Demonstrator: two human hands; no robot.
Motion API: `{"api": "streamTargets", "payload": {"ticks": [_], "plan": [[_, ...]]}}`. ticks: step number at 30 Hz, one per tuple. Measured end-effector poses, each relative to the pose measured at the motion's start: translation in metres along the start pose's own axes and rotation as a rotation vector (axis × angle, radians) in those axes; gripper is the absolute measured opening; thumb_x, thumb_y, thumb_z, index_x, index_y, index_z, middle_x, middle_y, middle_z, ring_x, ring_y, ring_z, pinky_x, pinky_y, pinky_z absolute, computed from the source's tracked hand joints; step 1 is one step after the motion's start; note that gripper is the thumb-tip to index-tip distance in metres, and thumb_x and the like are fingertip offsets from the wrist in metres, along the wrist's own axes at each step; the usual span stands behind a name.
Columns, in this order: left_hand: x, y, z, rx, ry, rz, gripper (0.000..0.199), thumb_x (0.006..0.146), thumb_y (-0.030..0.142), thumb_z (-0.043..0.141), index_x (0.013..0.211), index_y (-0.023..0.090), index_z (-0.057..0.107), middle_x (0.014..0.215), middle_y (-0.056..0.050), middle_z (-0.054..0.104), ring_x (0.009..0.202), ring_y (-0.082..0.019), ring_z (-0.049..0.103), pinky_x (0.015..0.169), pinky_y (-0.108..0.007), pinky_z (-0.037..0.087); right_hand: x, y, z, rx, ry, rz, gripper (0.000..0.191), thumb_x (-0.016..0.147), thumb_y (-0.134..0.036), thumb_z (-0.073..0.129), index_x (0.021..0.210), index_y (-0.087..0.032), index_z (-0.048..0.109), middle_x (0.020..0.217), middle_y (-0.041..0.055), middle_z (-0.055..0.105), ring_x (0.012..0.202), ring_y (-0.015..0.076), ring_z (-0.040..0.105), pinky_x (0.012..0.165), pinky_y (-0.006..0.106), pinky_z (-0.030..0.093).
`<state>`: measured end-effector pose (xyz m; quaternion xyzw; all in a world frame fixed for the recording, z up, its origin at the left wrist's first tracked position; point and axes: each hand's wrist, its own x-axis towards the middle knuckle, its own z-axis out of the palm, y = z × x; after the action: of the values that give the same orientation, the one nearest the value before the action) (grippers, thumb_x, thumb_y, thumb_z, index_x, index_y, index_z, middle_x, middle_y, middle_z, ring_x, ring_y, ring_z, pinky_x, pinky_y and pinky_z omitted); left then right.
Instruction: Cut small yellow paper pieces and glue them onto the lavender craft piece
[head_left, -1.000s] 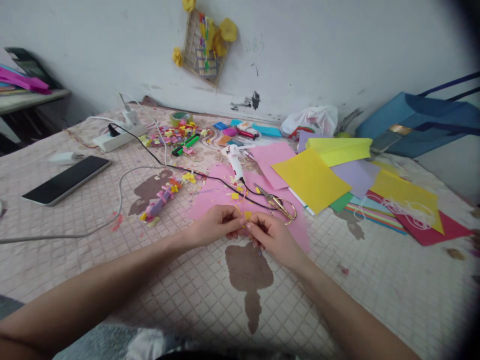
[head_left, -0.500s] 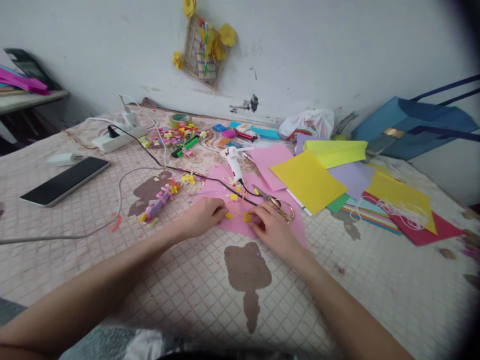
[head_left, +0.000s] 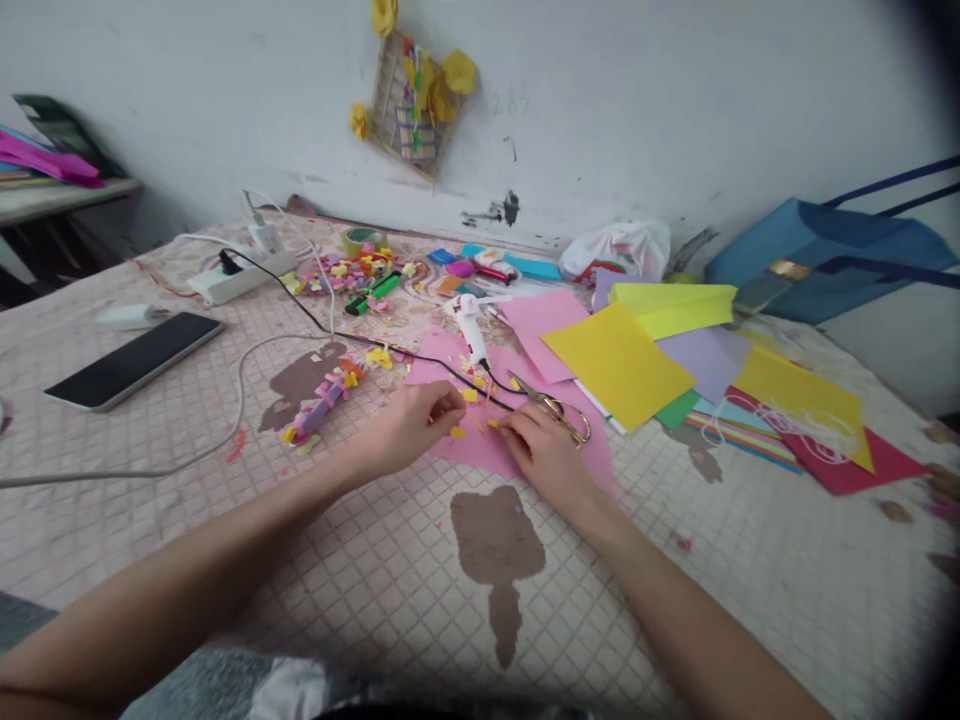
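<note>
In the head view, the left hand (head_left: pixel 412 428) is held over the edge of the pink sheet (head_left: pixel 480 455), its fingers loosely curled and parted by a small gap; nothing is seen gripped. A yellow paper piece (head_left: pixel 457 432) lies just below those fingertips. The right hand (head_left: pixel 544 445) is lowered beside the scissors (head_left: pixel 559 408), its fingers bent and slightly spread. A second yellow piece (head_left: pixel 493 423) is met by their tips; whether it is pinched or only touched cannot be told. The scissors' handles are partly covered by that hand, and its thumb is hard to make out. Beyond both hands, the glue gun (head_left: pixel 469 328) is placed on the desk (head_left: pixel 360 570), with its black cord (head_left: pixel 442 361) stretched across the sheet.
</note>
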<state>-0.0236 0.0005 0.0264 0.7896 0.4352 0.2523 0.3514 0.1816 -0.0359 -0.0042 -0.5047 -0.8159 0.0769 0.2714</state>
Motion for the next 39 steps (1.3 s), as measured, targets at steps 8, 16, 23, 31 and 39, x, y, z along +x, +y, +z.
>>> {"api": "streamTargets", "payload": {"ticks": [8,16,23,31,39], "plan": [[-0.008,0.001,0.025,-0.239,-0.109,0.015,0.023,0.075,0.013,0.052,0.097,0.016,0.052,0.070,-0.001,0.066,0.061,-0.013,0.061,0.057,-0.022,0.046,-0.003,-0.012,-0.005,0.139,0.067,0.028,0.016,0.084,-0.010,0.046,0.082,-0.020,0.058,0.083,0.0051,0.057,0.080,0.0199,0.054,0.071,0.031,0.042],[-0.007,0.000,0.026,-0.267,-0.146,-0.005,0.023,0.074,0.012,0.051,0.096,0.016,0.051,0.062,0.002,0.062,0.055,-0.011,0.058,0.054,-0.020,0.044,-0.001,-0.018,-0.009,0.245,0.079,0.097,0.012,0.082,-0.010,0.049,0.076,-0.019,0.054,0.077,0.0026,0.056,0.073,0.0171,0.052,0.066,0.028,0.040],[-0.007,-0.001,0.025,-0.111,-0.082,0.028,0.021,0.071,0.011,0.052,0.092,0.014,0.056,0.067,0.000,0.062,0.059,-0.011,0.057,0.053,-0.020,0.043,-0.003,-0.008,-0.001,0.188,-0.103,0.176,0.007,0.079,-0.014,0.055,0.083,-0.019,0.054,0.088,0.0043,0.055,0.079,0.0177,0.055,0.068,0.030,0.043],[-0.007,-0.003,0.026,-0.118,-0.111,0.018,0.024,0.072,0.010,0.052,0.096,0.013,0.054,0.073,-0.001,0.062,0.064,-0.011,0.058,0.058,-0.022,0.047,0.000,-0.007,0.000,0.211,-0.092,0.230,0.013,0.075,-0.008,0.053,0.069,-0.018,0.048,0.075,0.0012,0.052,0.072,0.0165,0.051,0.063,0.028,0.039],[-0.010,0.004,0.027,-0.240,-0.109,0.124,0.019,0.075,0.009,0.051,0.092,0.017,0.048,0.081,0.000,0.058,0.073,-0.011,0.058,0.063,-0.022,0.048,-0.001,-0.011,-0.007,0.830,-0.106,0.446,0.009,0.080,-0.023,0.055,0.074,-0.019,0.049,0.065,-0.0043,0.047,0.052,0.0093,0.043,0.049,0.023,0.034]]}}
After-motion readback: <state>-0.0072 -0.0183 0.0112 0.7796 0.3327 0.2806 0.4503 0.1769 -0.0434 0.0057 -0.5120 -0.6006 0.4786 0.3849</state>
